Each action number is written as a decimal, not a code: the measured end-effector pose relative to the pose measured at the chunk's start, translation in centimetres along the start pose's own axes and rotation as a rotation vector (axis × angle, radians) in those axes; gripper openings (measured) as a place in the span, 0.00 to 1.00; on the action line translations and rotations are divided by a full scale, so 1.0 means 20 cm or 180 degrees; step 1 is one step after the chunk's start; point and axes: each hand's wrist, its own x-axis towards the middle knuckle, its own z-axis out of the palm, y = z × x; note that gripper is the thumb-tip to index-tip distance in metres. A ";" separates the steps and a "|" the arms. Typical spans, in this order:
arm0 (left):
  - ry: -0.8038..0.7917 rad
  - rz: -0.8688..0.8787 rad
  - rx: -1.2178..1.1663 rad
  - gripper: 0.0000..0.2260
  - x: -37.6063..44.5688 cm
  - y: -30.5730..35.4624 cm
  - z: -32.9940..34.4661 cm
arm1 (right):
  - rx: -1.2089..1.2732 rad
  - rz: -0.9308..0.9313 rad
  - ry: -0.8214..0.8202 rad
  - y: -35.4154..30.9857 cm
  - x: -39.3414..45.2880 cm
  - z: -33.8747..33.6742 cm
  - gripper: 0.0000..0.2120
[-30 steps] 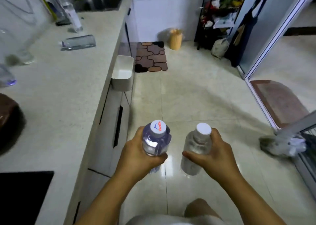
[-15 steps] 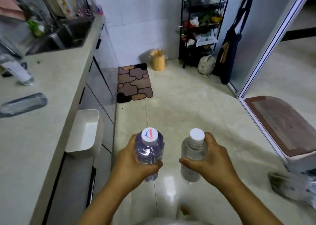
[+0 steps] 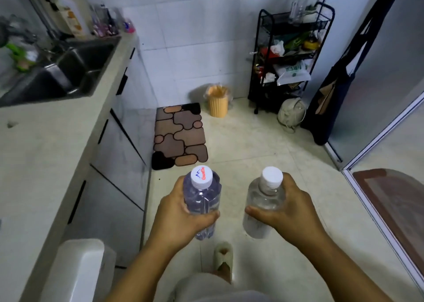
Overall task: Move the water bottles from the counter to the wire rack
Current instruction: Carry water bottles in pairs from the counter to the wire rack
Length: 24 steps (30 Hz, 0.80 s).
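You see brown-and-black pebble-pattern mat (image 3: pixel 180 137), black wire rack (image 3: pixel 286 58), orange ribbed bin (image 3: pixel 218 104), white bottle caps (image 3: pixel 272 177), beige counter (image 3: pixel 41 154).

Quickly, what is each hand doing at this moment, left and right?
Left hand: closed around the purple-tinted bottle, held upright.
Right hand: closed around the clear bottle, held upright.

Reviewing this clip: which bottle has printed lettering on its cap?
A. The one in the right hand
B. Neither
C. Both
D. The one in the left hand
D: the left hand holds a bottle whose white cap bears red lettering and a blue mark, while the cap of the bottle in the right hand is plain white.
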 end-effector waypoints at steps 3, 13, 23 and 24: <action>-0.0172 0.0099 0.0148 0.28 0.41 0.11 -0.03 | -0.0017 0.0115 0.0028 -0.12 0.33 -0.03 0.33; -0.0469 0.0286 0.0115 0.30 1.53 0.36 0.12 | -0.0051 0.0386 0.0580 -0.15 1.31 -0.21 0.34; -0.0465 0.0404 0.0169 0.25 2.69 0.66 0.35 | -0.0145 0.0294 0.0596 -0.17 2.49 -0.48 0.37; -0.0427 0.0397 0.0164 0.24 2.80 0.71 0.36 | -0.0158 0.0239 0.0584 -0.19 2.61 -0.52 0.38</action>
